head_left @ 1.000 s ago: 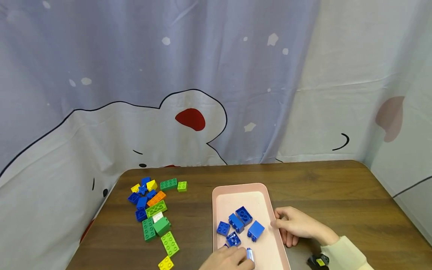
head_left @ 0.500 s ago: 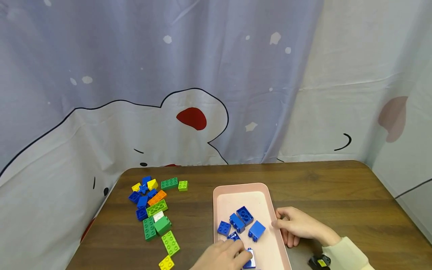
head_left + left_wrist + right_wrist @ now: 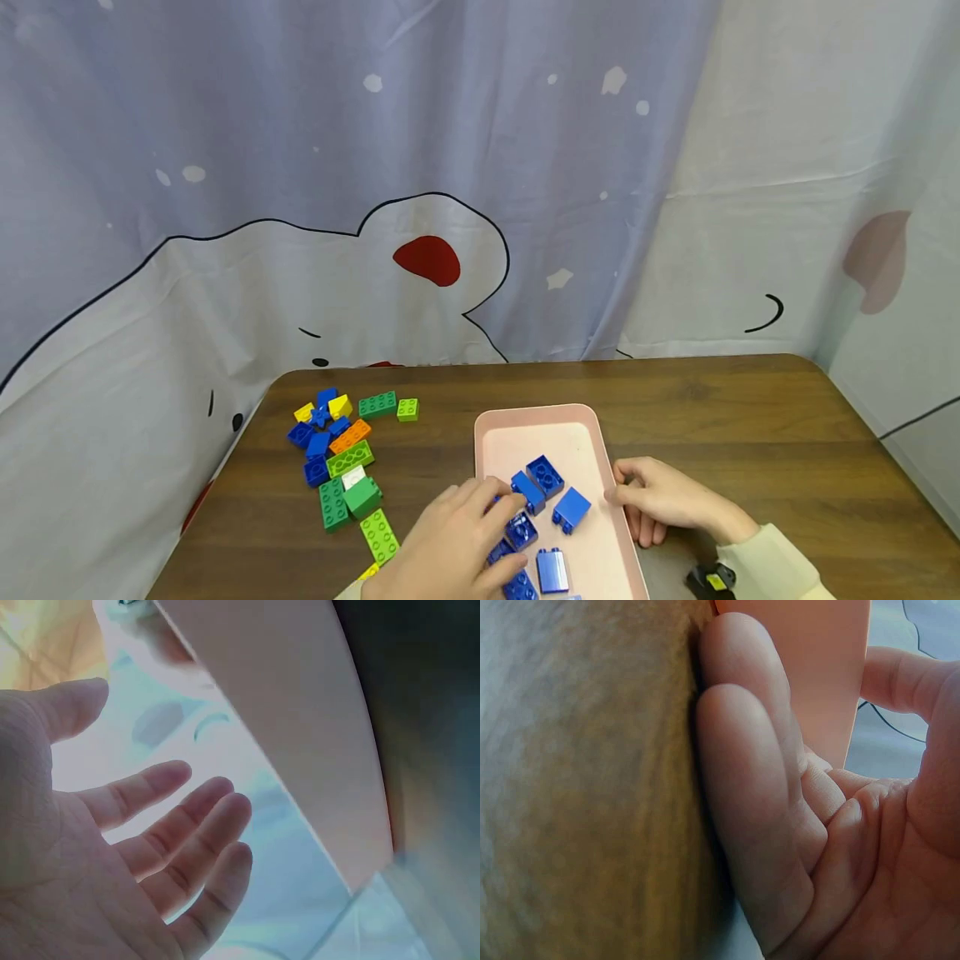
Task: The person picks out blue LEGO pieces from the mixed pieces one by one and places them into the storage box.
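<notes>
My left hand point(image 3: 453, 542) reaches over the left side of a pink tray point(image 3: 491, 421), fingers apart and loosely bent. In the left wrist view its palm point(image 3: 67, 855) holds nothing, beside the tray's outer wall point(image 3: 277, 712). Several blue toy bricks lie in the tray: one brick point(image 3: 552, 571) near the thumb, another brick point(image 3: 572, 510) farther right. My fingertips partly hide the bricks at the left. My right hand point(image 3: 660, 500) holds the tray's right edge, its thumb over the rim. In the right wrist view its lower fingers point(image 3: 742, 750) rest on the table.
Left of the tray, a loose group of toy bricks lies on the wooden table point(image 3: 712, 417), among them an orange brick point(image 3: 350, 436), a dark green brick point(image 3: 377, 405) and a lime brick point(image 3: 379, 536). A printed curtain point(image 3: 480, 167) hangs behind the table.
My left hand has moved left and up from the tray's near part to its left side, uncovering blue bricks there. My right hand stays at the tray's right edge.
</notes>
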Motion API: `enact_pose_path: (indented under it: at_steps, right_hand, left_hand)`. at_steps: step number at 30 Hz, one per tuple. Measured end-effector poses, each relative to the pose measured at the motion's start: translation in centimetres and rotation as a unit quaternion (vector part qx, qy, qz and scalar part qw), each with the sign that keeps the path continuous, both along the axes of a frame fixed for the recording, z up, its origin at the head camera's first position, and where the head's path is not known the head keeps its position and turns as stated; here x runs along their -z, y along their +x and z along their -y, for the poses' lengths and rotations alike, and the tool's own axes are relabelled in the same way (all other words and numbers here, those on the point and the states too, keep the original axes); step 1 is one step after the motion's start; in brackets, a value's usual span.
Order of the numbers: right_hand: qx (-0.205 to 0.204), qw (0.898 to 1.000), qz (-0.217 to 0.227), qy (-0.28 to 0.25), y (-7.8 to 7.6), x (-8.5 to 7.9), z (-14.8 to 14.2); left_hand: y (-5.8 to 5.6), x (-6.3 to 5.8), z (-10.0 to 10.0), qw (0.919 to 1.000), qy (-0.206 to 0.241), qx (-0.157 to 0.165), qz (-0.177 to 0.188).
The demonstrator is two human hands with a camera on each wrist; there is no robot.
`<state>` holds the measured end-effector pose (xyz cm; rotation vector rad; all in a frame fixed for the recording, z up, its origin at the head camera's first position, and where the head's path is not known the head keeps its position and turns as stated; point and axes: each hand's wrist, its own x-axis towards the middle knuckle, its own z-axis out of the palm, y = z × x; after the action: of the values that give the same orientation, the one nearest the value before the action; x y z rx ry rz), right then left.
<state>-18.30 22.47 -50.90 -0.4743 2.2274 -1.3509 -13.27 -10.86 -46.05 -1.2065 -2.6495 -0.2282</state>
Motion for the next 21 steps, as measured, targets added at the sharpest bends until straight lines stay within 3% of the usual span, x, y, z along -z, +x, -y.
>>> enact_pose_path:
  at_steps: [5, 10, 16, 21]
  right_hand:
    - [0.000, 1.000, 0.004, -0.004, 0.0, 0.1, -0.1]
    - [0.000, 1.000, 0.004, -0.006, -0.1, 0.2, -0.1]
    - [-0.001, 1.000, 0.004, -0.004, 0.0, 0.2, -0.1]
    - [-0.002, 1.000, 0.004, -0.003, 0.0, 0.1, 0.0]
  left_hand:
    - [-1.5, -0.9, 1.8, 0.9968, 0.006, -0.077, 0.018]
    - [-3.4, -1.0, 3.9, 0.9894, -0.009, -0.145, 0.003]
    - [-5.6, -0.9, 6.8, 0.9800, -0.026, -0.197, -0.008]
    - [-6.8, -1.0, 9.3, 0.9700, -0.044, -0.239, 0.010]
